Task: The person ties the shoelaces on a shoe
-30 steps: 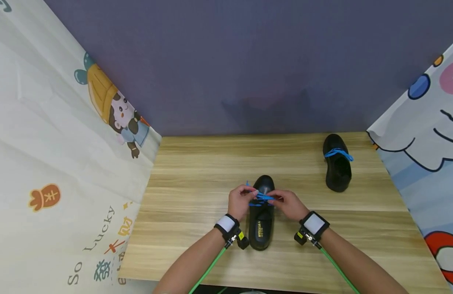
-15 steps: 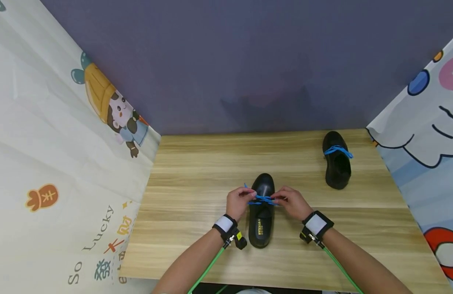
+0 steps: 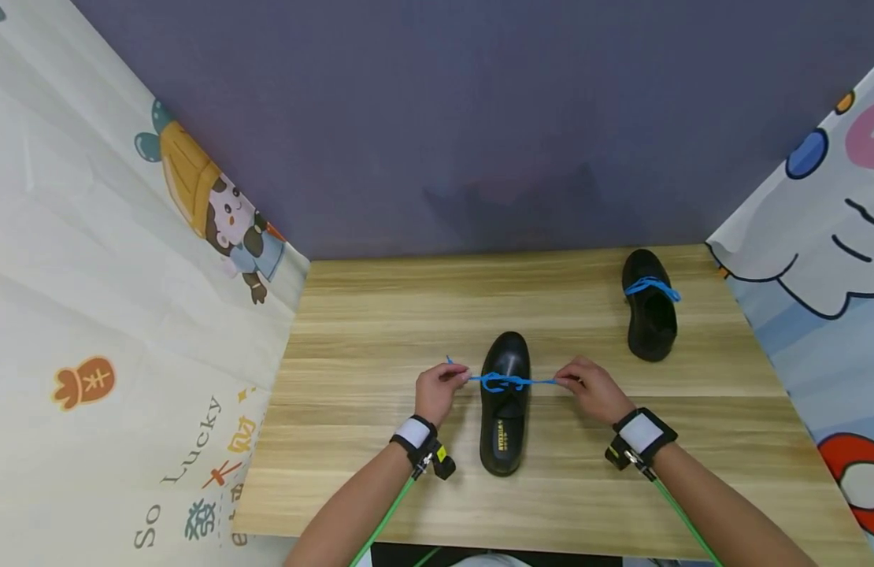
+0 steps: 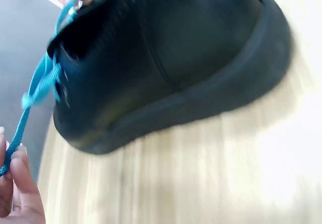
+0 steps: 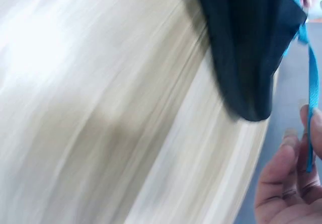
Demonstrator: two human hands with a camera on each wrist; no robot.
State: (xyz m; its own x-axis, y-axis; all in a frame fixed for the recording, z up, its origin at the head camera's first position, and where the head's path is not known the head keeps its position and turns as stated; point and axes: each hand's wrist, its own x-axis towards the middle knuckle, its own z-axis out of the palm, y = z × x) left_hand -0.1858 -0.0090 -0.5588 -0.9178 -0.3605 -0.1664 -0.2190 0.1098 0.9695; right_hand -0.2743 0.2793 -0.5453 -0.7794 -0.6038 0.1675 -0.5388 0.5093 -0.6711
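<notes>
A black lace-up shoe point(image 3: 505, 429) stands upright on the table, toe pointing away. Across its front runs a blue shoelace point(image 3: 503, 383), knotted or looped over the shoe and stretched out to both sides. My left hand point(image 3: 437, 394) pinches one end of the lace to the left of the shoe; a short tip sticks out past the fingers. To the right, my right hand point(image 3: 594, 390) pinches the other end between thumb and fingertips. In the left wrist view the shoe point(image 4: 181, 48) appears side-on, with the lace point(image 4: 37, 83) running into the fingers.
A second black shoe point(image 3: 649, 327) with blue laces point(image 3: 649, 287) stands at the back right of the wooden table point(image 3: 380, 315). A dark wall point(image 3: 437, 126) rises behind the table. Printed white cloths hang on the left point(image 3: 90, 260) and right.
Both hands have moved apart, left hand to the left and right hand to the right, drawing the lace ends outward. The loops over the shoe now show between them.
</notes>
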